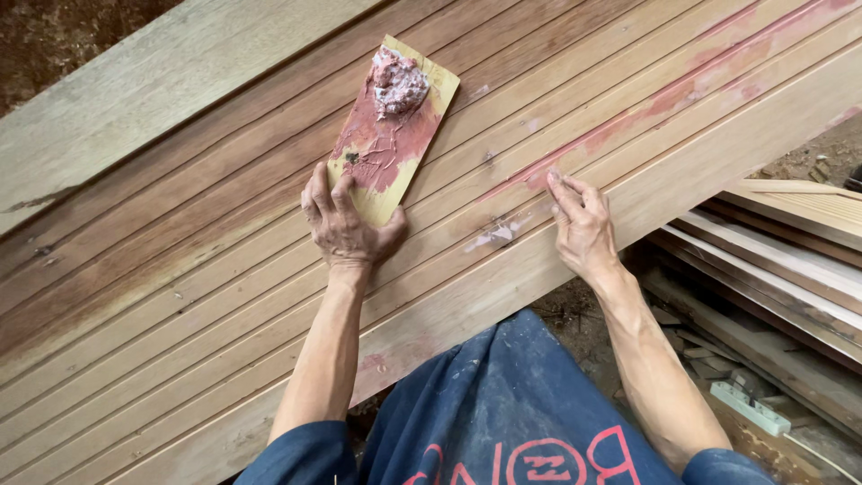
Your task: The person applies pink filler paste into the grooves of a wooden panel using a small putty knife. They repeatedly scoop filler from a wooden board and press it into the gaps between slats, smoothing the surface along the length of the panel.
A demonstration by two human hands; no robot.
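Observation:
My left hand (346, 224) lies on the near end of a small flat wooden board (395, 135), holding it down on a wide grooved timber panel (224, 269). The board is smeared with reddish filler, and a lump of pink filler paste (398, 83) sits at its far end. My right hand (582, 224) rests further right on the panel, fingertips pressed against a groove streaked with the same pink filler (664, 99). That hand holds nothing that I can see.
A grey weathered plank (135, 81) lies along the panel's far side. Stacked wooden boards (790, 260) and scraps lie on the ground at the right, with a small white block (750, 407) among them. Bare earth shows at the top left.

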